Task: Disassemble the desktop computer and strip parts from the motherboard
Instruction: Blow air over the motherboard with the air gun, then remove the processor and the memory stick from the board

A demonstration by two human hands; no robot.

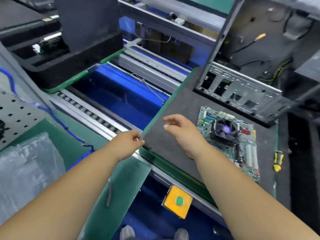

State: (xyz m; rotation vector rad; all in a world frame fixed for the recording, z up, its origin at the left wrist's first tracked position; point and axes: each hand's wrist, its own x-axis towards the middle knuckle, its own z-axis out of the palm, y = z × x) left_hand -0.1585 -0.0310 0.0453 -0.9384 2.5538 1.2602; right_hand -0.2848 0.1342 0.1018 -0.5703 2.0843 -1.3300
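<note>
Two bare hands are seen above a grey-topped, green-edged counter. The left hand is pinched on the counter's near-left corner, beside a roller conveyor rail. The right hand hovers loosely curled, holding nothing, over bare grey surface. Just right of it lies the green motherboard with a black cooling fan. Behind that stands the open grey metal computer case. A yellow-and-black screwdriver lies at the counter's right edge.
</note>
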